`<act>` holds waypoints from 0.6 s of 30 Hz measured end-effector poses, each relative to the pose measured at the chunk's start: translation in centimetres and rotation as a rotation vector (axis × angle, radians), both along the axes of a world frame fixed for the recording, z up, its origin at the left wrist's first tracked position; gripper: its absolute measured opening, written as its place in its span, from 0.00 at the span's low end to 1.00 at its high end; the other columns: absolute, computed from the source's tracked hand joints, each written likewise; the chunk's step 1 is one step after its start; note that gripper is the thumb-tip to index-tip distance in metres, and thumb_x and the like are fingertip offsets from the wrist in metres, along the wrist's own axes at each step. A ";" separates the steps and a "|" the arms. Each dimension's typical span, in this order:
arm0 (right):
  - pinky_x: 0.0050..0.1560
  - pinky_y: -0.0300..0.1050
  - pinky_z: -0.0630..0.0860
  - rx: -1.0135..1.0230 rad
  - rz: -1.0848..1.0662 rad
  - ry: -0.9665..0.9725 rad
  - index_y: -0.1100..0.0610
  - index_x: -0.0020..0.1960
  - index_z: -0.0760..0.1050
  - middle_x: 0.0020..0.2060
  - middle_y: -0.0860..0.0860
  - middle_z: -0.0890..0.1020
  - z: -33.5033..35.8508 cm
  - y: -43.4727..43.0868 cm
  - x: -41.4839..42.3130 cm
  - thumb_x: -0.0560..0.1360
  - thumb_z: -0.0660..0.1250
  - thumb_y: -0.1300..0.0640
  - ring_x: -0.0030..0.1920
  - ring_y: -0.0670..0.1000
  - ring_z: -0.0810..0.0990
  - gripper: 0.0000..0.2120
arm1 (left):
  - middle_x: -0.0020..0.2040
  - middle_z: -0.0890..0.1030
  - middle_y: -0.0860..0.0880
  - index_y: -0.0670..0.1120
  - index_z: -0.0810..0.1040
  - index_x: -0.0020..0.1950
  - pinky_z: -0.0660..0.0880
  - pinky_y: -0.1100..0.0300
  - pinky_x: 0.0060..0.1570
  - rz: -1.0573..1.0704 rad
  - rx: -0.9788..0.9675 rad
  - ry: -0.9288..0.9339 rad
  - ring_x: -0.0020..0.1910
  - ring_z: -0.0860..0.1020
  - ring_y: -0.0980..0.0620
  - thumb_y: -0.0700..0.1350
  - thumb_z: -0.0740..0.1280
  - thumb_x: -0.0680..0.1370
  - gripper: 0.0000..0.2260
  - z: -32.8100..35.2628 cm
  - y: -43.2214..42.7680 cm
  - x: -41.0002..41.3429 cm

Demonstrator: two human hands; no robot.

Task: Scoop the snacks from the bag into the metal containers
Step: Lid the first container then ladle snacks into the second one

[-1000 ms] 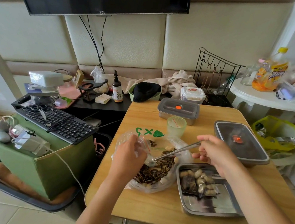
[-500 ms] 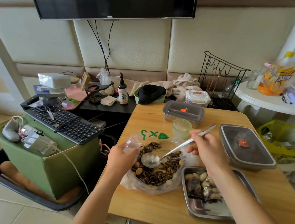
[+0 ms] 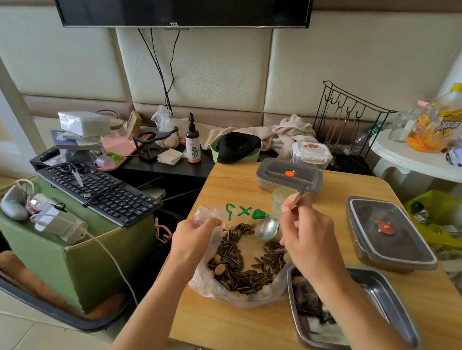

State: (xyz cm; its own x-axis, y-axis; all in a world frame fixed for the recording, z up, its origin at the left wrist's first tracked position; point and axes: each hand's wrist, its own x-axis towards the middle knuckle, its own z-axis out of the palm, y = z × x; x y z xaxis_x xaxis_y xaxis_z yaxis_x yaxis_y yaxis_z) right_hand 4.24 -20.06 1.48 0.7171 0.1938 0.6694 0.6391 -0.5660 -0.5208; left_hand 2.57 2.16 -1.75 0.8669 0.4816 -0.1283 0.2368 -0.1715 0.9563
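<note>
A clear plastic bag (image 3: 208,285) of sunflower seeds and pale nuts lies open on the wooden table (image 3: 242,334). My left hand (image 3: 193,244) grips the bag's far left rim and holds it open. My right hand (image 3: 307,238) holds a metal spoon (image 3: 266,229) by its handle, its bowl turned down into the far right side of the bag. An open metal container (image 3: 388,300) with some snacks in it sits right of the bag, partly hidden by my right forearm.
Two lidded metal containers stand on the table, one at the back (image 3: 289,175) and one at the right (image 3: 389,231). A small green cup (image 3: 281,198) is behind the spoon. A keyboard (image 3: 99,189) on a green box sits to the left, a white side table (image 3: 429,160) to the right.
The spoon has swung from lying across the bag to pointing bowl-down at the bag's far right side. My right hand moved left over the bag. My left hand kept its grip on the rim.
</note>
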 end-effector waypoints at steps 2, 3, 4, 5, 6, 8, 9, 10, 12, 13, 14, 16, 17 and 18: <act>0.22 0.35 0.70 -0.054 0.008 -0.045 0.58 0.51 0.71 0.30 0.48 0.75 0.2 0.7 -0.2 0.86 0.57 0.56 0.24 0.41 0.73 0.08 | 0.37 0.75 0.42 0.35 0.80 0.45 0.77 0.46 0.42 -0.013 -0.016 -0.060 0.37 0.74 0.46 0.60 0.74 0.70 0.26 0.2 -0.1 0.1; 0.23 0.33 0.67 -0.073 0.003 -0.058 0.59 0.51 0.72 0.30 0.47 0.74 0.2 1.0 -0.2 0.85 0.59 0.58 0.24 0.39 0.69 0.07 | 0.37 0.75 0.43 0.36 0.80 0.44 0.76 0.48 0.42 -0.040 -0.016 -0.092 0.36 0.74 0.46 0.62 0.74 0.70 0.28 0.4 -0.1 0.0; 0.24 0.31 0.65 -0.080 0.000 -0.061 0.59 0.51 0.72 0.30 0.47 0.74 0.1 1.1 -0.2 0.85 0.60 0.60 0.23 0.39 0.67 0.06 | 0.38 0.77 0.42 0.38 0.81 0.45 0.78 0.49 0.43 -0.073 -0.014 -0.120 0.36 0.75 0.44 0.65 0.74 0.70 0.28 0.6 -0.2 0.0; 0.24 0.31 0.64 -0.079 0.001 -0.055 0.59 0.50 0.73 0.30 0.47 0.74 0.1 1.2 -0.3 0.85 0.61 0.60 0.23 0.39 0.66 0.05 | 0.40 0.79 0.42 0.40 0.82 0.46 0.80 0.47 0.47 -0.117 -0.015 -0.149 0.38 0.76 0.44 0.69 0.73 0.70 0.30 0.8 -0.3 -0.2; 0.24 0.31 0.64 -0.074 -0.001 -0.051 0.59 0.50 0.73 0.29 0.47 0.73 0.1 1.2 -0.2 0.85 0.61 0.60 0.23 0.40 0.66 0.05 | 0.43 0.80 0.44 0.40 0.82 0.48 0.80 0.43 0.49 -0.163 -0.015 -0.178 0.40 0.76 0.46 0.73 0.72 0.69 0.34 1.0 -0.4 -0.4; 0.24 0.31 0.63 -0.058 -0.001 -0.033 0.58 0.50 0.72 0.28 0.46 0.72 -0.1 1.1 -0.1 0.85 0.61 0.61 0.23 0.43 0.70 0.05 | 0.47 0.78 0.47 0.37 0.81 0.54 0.78 0.33 0.55 -0.220 -0.026 -0.223 0.45 0.75 0.49 0.76 0.71 0.67 0.41 1.4 -0.6 -0.8; 0.23 0.31 0.63 -0.044 0.000 -0.015 0.58 0.50 0.72 0.27 0.46 0.71 -0.1 1.0 -0.1 0.85 0.60 0.60 0.24 0.45 0.72 0.06 | 0.48 0.79 0.46 0.38 0.82 0.56 0.76 0.31 0.57 -0.233 -0.033 -0.233 0.45 0.76 0.48 0.76 0.71 0.68 0.41 1.5 -0.6 -0.9; 0.23 0.32 0.63 -0.032 0.000 0.000 0.58 0.50 0.72 0.27 0.46 0.72 -0.2 0.9 -0.1 0.85 0.60 0.60 0.25 0.46 0.73 0.06 | 0.50 0.80 0.44 0.43 0.84 0.57 0.76 0.30 0.58 -0.255 -0.035 -0.243 0.45 0.79 0.43 0.75 0.70 0.69 0.36 1.6 -0.6 -1.0; 0.21 0.35 0.65 -0.012 0.005 0.011 0.58 0.50 0.72 0.27 0.48 0.73 -0.2 0.7 -0.2 0.86 0.57 0.57 0.24 0.48 0.74 0.09 | 0.52 0.80 0.43 0.56 0.86 0.57 0.76 0.30 0.59 -0.293 -0.017 -0.240 0.47 0.82 0.36 0.73 0.68 0.73 0.25 1.8 -0.7 -1.2; 0.20 0.37 0.67 -0.003 0.009 0.016 0.58 0.50 0.72 0.27 0.49 0.74 -0.2 0.6 -0.2 0.86 0.55 0.54 0.24 0.48 0.76 0.11 | 0.50 0.80 0.42 0.59 0.86 0.57 0.77 0.31 0.59 -0.284 -0.012 -0.226 0.47 0.82 0.36 0.71 0.68 0.74 0.21 1.8 -0.7 -1.2; 0.20 0.41 0.70 0.004 0.011 0.026 0.58 0.50 0.72 0.28 0.50 0.75 -0.2 0.5 -0.3 0.85 0.53 0.52 0.24 0.48 0.78 0.14 | 0.49 0.82 0.40 0.60 0.86 0.55 0.78 0.32 0.59 -0.247 -0.008 -0.194 0.47 0.82 0.36 0.68 0.68 0.75 0.17 1.7 -0.6 -1.1; 0.22 0.49 0.72 0.008 0.009 0.039 0.58 0.51 0.72 0.28 0.51 0.76 -0.4 0.2 -0.2 0.85 0.52 0.49 0.26 0.51 0.81 0.16 | 0.49 0.84 0.36 0.58 0.87 0.51 0.80 0.38 0.57 -0.149 0.000 -0.126 0.48 0.83 0.35 0.61 0.69 0.77 0.11 1.4 -0.5 -0.9; 0.22 0.51 0.73 0.005 0.009 0.041 0.57 0.51 0.72 0.28 0.51 0.76 -0.5 0.1 -0.1 0.85 0.52 0.49 0.26 0.52 0.81 0.16 | 0.45 0.84 0.37 0.55 0.86 0.48 0.82 0.42 0.54 -0.103 -0.007 -0.091 0.46 0.82 0.36 0.58 0.70 0.77 0.09 1.2 -0.5 -0.8; 0.23 0.53 0.74 0.001 0.011 0.043 0.57 0.51 0.72 0.29 0.51 0.76 -0.6 0.0 0.0 0.86 0.52 0.49 0.27 0.52 0.81 0.15 | 0.40 0.80 0.38 0.52 0.85 0.44 0.80 0.47 0.49 -0.066 -0.022 -0.057 0.41 0.79 0.36 0.56 0.71 0.77 0.09 0.8 -0.4 -0.6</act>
State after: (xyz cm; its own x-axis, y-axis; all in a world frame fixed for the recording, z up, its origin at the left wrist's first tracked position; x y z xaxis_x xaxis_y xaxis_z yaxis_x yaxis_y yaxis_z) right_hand 4.23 -20.04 0.84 0.7433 0.2016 0.6378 0.6222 -0.5584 -0.5486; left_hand 1.97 1.80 -0.92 0.9027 0.4212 -0.0880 0.1711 -0.1636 0.9716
